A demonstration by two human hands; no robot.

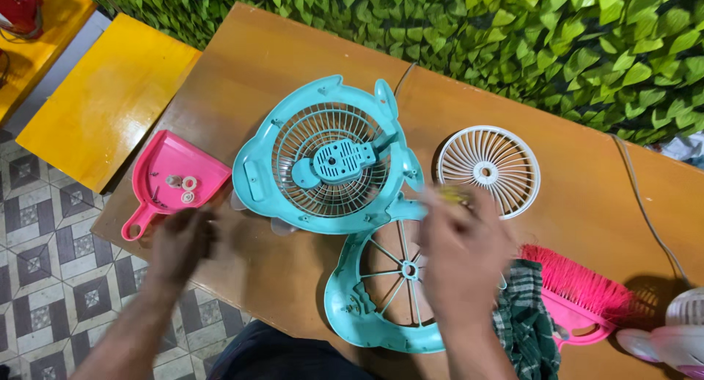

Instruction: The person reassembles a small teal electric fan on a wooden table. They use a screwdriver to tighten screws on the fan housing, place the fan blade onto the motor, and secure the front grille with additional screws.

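The right hand (pixel 463 257) is hovering over the table (pixel 293 277), blurred with motion, and it is pinching something small and yellowish (pixel 453 195) at its fingertips; what that is cannot be told; the left hand (pixel 182 241) is also blurred, fingers curled loosely just below the pink dustpan (pixel 174 176), and whether it is gripping anything cannot be told.

Between the two hands and a little beyond them, the turquoise fan housing (pixel 330 156) is lying flat with its grille and motor mount facing up; directly under the right hand a second turquoise shell (pixel 370 296), with thin spokes, is resting partly beneath the first; beyond the right hand a white round grille (pixel 488 169) is lying apart from both.

These parts are looking like thin moulded plastic, so they are probably light and fairly stiff, yet brittle at the fine ribs and spokes; the smooth surface is likely sliding easily on the varnished wood; the thick outer rim seems the safest place to grip, never the grille bars.

The dustpan is holding small washers and screws (pixel 183 186), which would roll if tipped; to the right of the right hand a pink brush (pixel 579 288) and a checked cloth (pixel 524 321) are lying.
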